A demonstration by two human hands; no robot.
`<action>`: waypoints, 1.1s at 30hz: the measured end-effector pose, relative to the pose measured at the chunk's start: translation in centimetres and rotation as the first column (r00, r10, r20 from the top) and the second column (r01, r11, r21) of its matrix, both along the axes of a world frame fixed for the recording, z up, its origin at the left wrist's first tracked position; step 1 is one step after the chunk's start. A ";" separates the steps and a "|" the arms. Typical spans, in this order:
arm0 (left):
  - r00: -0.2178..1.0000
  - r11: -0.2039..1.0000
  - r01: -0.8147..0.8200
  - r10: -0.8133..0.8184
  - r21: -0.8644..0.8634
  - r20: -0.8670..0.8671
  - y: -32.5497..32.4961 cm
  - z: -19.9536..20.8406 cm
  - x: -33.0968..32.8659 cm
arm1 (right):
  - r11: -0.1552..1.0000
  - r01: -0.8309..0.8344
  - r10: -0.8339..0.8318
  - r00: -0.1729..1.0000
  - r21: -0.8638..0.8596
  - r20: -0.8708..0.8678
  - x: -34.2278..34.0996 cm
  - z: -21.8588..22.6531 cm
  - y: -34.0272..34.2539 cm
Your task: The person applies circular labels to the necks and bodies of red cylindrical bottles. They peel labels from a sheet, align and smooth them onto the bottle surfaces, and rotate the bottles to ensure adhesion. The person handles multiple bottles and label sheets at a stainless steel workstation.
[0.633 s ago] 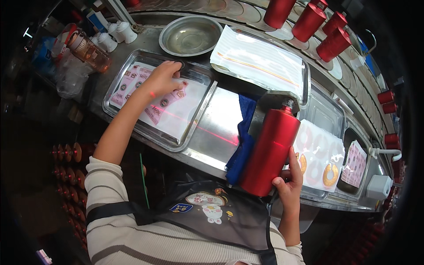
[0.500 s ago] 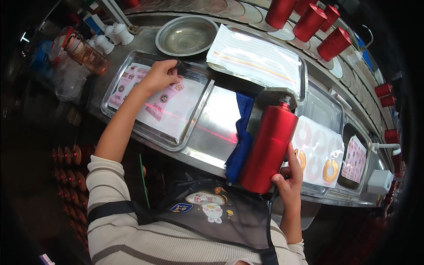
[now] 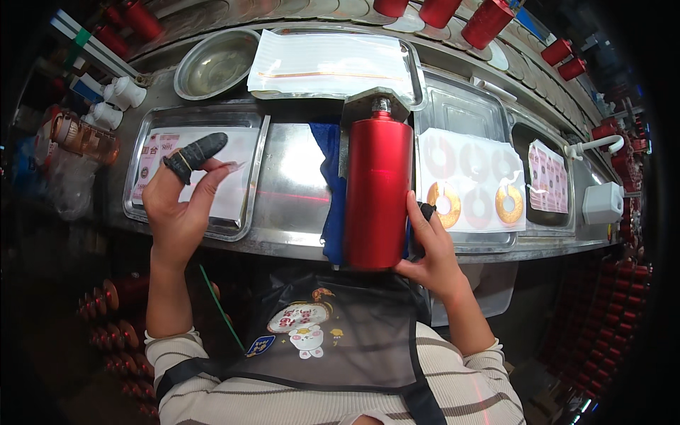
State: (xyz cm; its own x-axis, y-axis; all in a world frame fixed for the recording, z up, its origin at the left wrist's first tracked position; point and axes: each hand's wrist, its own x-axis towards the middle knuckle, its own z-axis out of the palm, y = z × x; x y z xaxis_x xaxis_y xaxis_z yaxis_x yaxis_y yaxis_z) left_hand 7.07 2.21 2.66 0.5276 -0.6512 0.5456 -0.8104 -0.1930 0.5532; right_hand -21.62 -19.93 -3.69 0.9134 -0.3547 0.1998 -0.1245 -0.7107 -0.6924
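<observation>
Prob. decal pickup | L hand (image 3: 176,209) pinching thin film (image 3: 236,168), tray (image 3: 256,185) under fingertips | R hand (image 3: 438,258) touching red bottle (image 3: 379,191) left of fingers, grip unclear | next likely needs alignment

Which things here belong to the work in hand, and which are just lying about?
In use, it seems:
red bottle, touched by the right hand
thin piece pinched in the left hand
printed sheets in the metal tray

Apparently just lying about:
orange bottle
clear plastic bag

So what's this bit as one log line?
left hand: pinching pale scrap over tray; right hand: touching red bottle; blue cloth: beside bottle
</observation>
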 end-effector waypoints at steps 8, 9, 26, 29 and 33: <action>0.890 0.880 0.360 -0.424 -0.311 -0.171 -2.0 5.3 -6.4 | 0.992 -0.008 0.013 0.999 0.125 -0.037 0.1 -1.2 -0.6; 0.858 0.851 0.388 -0.474 -0.354 -0.199 -2.7 5.7 -6.7 | 0.989 0.003 0.010 0.996 0.147 -0.087 0.0 -1.0 -0.6; 0.733 0.937 0.257 -0.347 -0.235 -0.585 -14.5 -3.4 -4.3 | 0.990 0.116 -0.114 0.993 -0.079 0.031 2.9 3.1 1.4; 0.860 0.963 0.167 -0.247 -0.212 -0.446 -14.9 -4.9 -3.3 | 0.991 0.107 -0.107 0.994 -0.079 0.010 2.9 2.7 1.6; 0.910 0.957 0.119 -0.211 -0.263 -0.357 -13.1 -5.5 -3.5 | 0.992 0.112 -0.113 0.994 0.052 0.007 2.4 2.5 1.9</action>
State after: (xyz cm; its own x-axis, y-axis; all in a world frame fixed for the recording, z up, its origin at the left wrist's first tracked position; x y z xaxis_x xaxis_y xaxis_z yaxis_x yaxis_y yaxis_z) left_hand 3.59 -10.90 -2.83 0.6192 -0.6276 0.4719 -0.5406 0.0951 0.8359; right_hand -19.21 -18.01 -1.15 0.8652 -0.4649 0.1876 -0.1945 -0.6562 -0.7291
